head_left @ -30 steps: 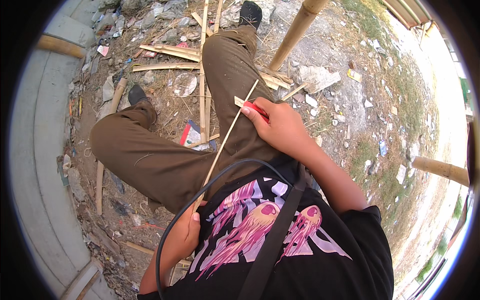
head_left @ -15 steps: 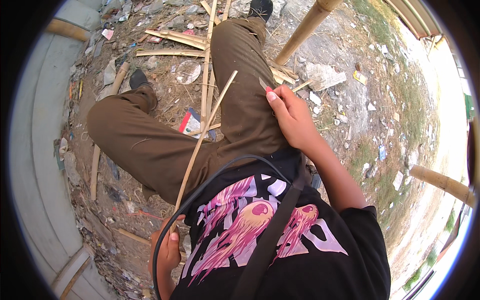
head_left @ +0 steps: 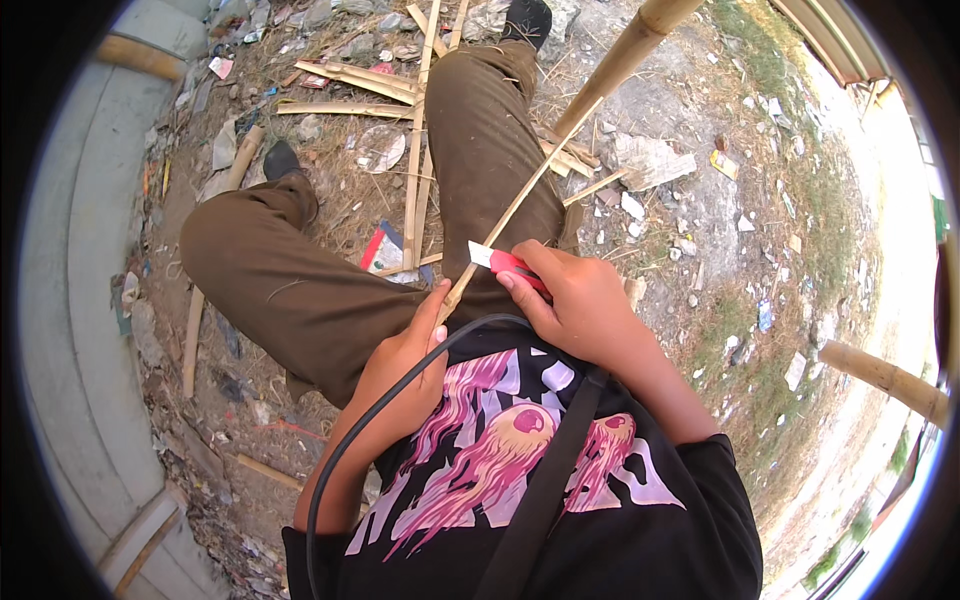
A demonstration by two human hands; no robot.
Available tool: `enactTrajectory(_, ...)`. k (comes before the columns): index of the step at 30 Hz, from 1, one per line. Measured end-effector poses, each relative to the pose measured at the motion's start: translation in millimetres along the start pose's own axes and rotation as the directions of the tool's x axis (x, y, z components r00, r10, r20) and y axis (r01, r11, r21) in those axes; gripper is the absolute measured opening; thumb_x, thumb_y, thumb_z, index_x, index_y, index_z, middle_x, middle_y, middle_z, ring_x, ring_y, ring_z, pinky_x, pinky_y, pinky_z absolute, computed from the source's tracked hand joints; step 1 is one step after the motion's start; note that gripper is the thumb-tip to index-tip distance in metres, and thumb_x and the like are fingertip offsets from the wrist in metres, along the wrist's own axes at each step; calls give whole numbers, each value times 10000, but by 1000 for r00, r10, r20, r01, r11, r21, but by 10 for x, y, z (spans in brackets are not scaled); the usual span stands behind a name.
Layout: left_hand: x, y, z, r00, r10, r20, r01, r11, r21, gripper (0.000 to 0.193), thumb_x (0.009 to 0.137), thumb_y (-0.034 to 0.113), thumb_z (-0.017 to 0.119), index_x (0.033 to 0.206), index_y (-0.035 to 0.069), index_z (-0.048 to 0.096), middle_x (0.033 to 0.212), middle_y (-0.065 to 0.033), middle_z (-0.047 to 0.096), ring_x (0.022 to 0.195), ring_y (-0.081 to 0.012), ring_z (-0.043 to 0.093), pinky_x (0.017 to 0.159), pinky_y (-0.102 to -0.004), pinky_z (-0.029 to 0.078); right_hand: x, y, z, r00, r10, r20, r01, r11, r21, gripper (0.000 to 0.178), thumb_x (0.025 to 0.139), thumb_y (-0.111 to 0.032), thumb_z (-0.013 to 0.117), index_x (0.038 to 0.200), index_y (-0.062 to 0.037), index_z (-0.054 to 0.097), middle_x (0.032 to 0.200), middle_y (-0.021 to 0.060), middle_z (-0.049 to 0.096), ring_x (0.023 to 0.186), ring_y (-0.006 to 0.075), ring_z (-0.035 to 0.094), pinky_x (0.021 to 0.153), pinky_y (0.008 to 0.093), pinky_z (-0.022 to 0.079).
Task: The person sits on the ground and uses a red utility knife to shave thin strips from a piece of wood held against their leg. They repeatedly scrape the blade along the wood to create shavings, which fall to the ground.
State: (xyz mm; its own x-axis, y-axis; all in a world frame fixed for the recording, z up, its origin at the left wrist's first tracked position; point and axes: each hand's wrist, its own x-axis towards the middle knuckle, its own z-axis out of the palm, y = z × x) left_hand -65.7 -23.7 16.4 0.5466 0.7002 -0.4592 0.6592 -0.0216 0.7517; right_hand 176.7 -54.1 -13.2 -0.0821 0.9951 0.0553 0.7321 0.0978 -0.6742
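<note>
Left hand: we see the left hand closed around the lower end of a thin bamboo strip, its fingers pointing up and away from the shirt.
Right hand: the right hand is wrapped around a red cutter, thumb along the handle.
Bamboo strip: we find it above the lap, slanting from the left hand up and to the right, across the thigh; its far end is free and overlaps the ground in our view.
Blade: the pale blade crosses the strip just beyond the left fingers; we cannot tell whether it cuts into the wood.
Clothes: we see brown trousers with the knees spread, and a black shirt with a pink and lilac print.
Strap and cable: a dark strap runs down the shirt, and a black cable loops over the left forearm in our view.
Ground: between and beyond the legs we see long bamboo strips, shorter split pieces and a red and white packet.
Beside the right leg: a thick bamboo pole stands near a crumpled pale sheet.
Left edge: we see a grey wall.
</note>
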Motion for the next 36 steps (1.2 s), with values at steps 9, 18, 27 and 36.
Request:
enactTrajectory(9, 60, -115, 99, 1000, -18, 13, 18, 1000, 7, 473, 1092, 198, 419, 1509, -24, 397, 929, -345, 672, 876, -533, 665, 791, -554, 505, -24, -116, 67, 984, -61, 170, 69, 997, -43, 286, 988, -324, 684, 915, -57, 615, 724, 137, 665, 608, 358, 657, 526, 452, 490)
enactTrajectory(18, 59, -95, 120, 1000, -17, 1, 17, 1000, -6, 463, 1089, 179, 425, 1508, -17, 405, 1001, -349, 675, 906, -526, 667, 793, -560, 506, -109, -123, 105, 988, -47, 146, 51, 998, -26, 342, 1005, -388, 645, 874, -75, 608, 685, 111, 673, 573, 332, 668, 486, 440, 493)
enactTrajectory(27, 29, -85, 160, 998, -30, -61, 35, 997, 69, 440, 1088, 166, 429, 1486, -21, 436, 887, -357, 652, 841, -538, 660, 750, -554, 498, -176, -235, 188, 999, 30, 33, -28, 998, -49, 259, 956, -322, 735, 914, -77, 663, 695, 92, 660, 592, 314, 672, 500, 422, 483)
enactTrajectory(36, -24, -77, 136, 996, -77, -32, 78, 996, 36, 452, 1065, 123, 414, 1497, -10, 438, 841, -325, 655, 785, -498, 670, 732, -543, 503, -151, -217, 298, 997, 41, -64, -44, 997, -58, 261, 930, -334, 765, 922, -91, 670, 693, 93, 669, 583, 297, 674, 487, 404, 480)
